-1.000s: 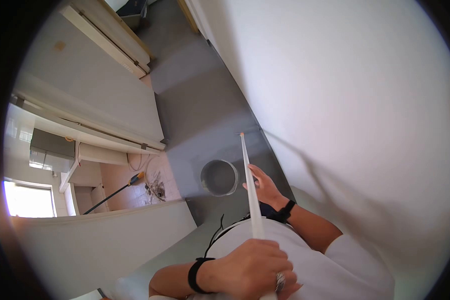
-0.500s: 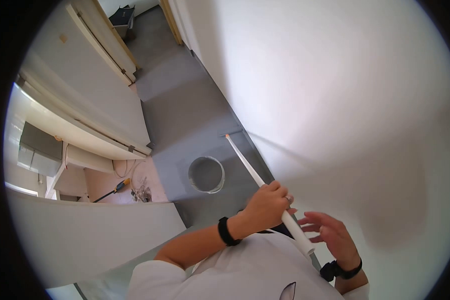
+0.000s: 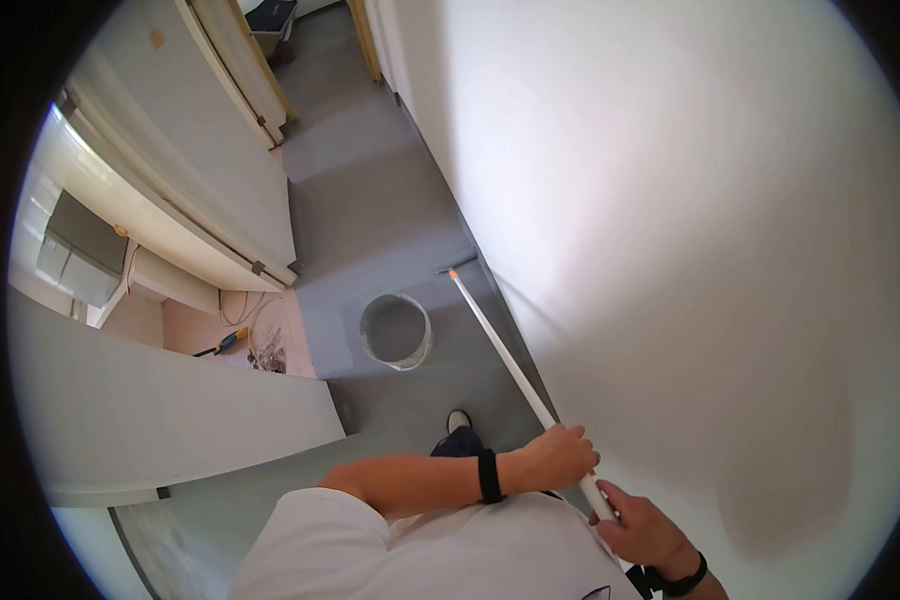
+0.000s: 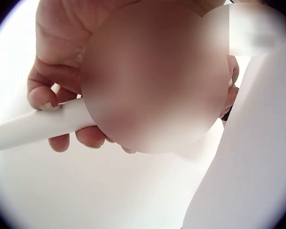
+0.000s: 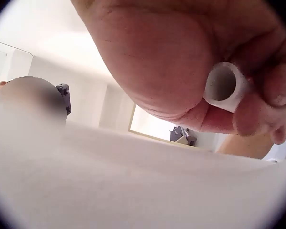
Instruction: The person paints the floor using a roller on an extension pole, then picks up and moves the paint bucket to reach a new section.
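Note:
A long white pole (image 3: pixel 505 355) slants from my body to the grey floor beside the right wall. An orange joint (image 3: pixel 454 274) sits at its far end, with a thin dark crosspiece on the floor. My left hand (image 3: pixel 555 457) grips the pole partway down, its arm crossing in front of my body; in the left wrist view its fingers (image 4: pixel 90 136) wrap the shaft. Closer to my body, my right hand (image 3: pixel 647 528) holds the pole near its butt. The hollow pole end (image 5: pixel 222 86) pokes out between curled fingers and palm in the right wrist view.
A bucket (image 3: pixel 424 348) with grey contents stands on the floor, left of the pole. My shoe (image 3: pixel 458 420) is just behind it. A white wall (image 3: pixel 670 230) runs along the right. Through the left doorway lies a yellow-and-black handled tool (image 3: pixel 232 339) near some debris (image 3: pixel 269 353).
My left hand has gone from the butt to farther down the pole. My right hand let go of the shaft, came back, and now grips near the butt. The crosspiece stays by the wall.

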Available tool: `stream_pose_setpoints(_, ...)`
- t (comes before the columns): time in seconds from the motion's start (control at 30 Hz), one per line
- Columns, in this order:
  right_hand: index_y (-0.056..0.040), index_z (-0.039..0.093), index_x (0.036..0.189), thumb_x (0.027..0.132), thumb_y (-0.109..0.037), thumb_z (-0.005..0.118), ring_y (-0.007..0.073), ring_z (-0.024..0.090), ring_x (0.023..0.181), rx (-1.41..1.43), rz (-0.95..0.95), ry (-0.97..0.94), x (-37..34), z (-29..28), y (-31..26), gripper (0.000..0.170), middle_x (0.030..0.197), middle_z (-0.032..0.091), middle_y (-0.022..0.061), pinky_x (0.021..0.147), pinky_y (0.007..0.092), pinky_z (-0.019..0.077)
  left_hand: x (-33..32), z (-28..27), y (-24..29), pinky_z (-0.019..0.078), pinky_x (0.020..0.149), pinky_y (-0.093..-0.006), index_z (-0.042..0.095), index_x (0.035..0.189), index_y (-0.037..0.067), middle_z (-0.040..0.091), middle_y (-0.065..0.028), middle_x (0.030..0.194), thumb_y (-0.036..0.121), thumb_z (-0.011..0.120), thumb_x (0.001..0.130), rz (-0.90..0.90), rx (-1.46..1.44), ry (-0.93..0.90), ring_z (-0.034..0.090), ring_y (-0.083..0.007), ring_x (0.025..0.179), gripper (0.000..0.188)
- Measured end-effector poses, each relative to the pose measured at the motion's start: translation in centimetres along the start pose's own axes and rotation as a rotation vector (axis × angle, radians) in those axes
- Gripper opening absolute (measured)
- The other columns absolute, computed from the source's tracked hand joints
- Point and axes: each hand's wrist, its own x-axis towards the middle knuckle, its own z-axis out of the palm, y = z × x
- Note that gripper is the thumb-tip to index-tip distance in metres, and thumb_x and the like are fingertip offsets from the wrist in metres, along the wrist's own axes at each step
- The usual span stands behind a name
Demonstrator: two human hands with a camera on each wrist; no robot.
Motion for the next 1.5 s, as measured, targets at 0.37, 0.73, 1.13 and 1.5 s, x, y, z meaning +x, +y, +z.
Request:
stream_pose_setpoints(0.37,0.0006,0.042,0.135,0.082,-0.019,0.052,0.0247,0.064,0.076,-0.028,0.065,-0.159,1.0,-3.5,3.9,0.058,0.085,0.064,0.0171,0.074,0.0347,0.0508,3.8,0.7,1.4,0.0507,0.071,-0.0393,0.069,0.086,0.009,0.067,-0.0066,0.082,0.014,0.062,0.081,0.011,0.051,-0.058,0.063,-0.0261,0.089,0.011)
stream_pose_setpoints(0.73,0.0,0.039,0.133,0.084,-0.011,0.049,0.0163,0.056,0.056,0.231,-0.08,-0.179,11.1,-3.0,-3.6,0.051,0.076,0.059,0.0083,0.057,0.0307,0.0489,0.3,-4.5,-9.8,0.0456,0.073,-0.0364,0.069,0.09,0.012,0.066,-0.0012,0.082,0.019,0.064,0.081,0.014,0.109,-0.014,0.062,-0.0213,0.089,0.012)
stream_pose_setpoints(1.13,0.0021,0.042,0.131,0.086,-0.006,0.053,0.0137,0.054,0.057,0.618,0.14,-0.264,10.6,-2.5,1.1,0.047,0.083,0.053,0.0059,0.053,0.0275,0.0462,-5.5,-1.1,-14.2,0.0451,0.096,-0.0395,0.048,0.133,-0.004,0.059,-0.0239,0.118,0.02,0.062,0.081,-0.658,-0.255,0.505,0.057,-0.0359,0.111,0.059)
stream_pose_setpoints(1.5,-0.007,0.039,0.143,0.09,-0.019,0.049,0.0484,0.061,0.084,-0.336,0.152,0.113,2.7,4.9,10.6,0.055,0.094,0.063,0.0309,0.078,0.0498,0.051,-5.5,11.0,-15.8,0.0363,0.108,-0.0412,0.04,0.138,-0.007,0.047,-0.029,0.137,0.041,0.057,0.091,-0.881,-0.655,0.175,0.047,-0.0387,0.128,0.069)
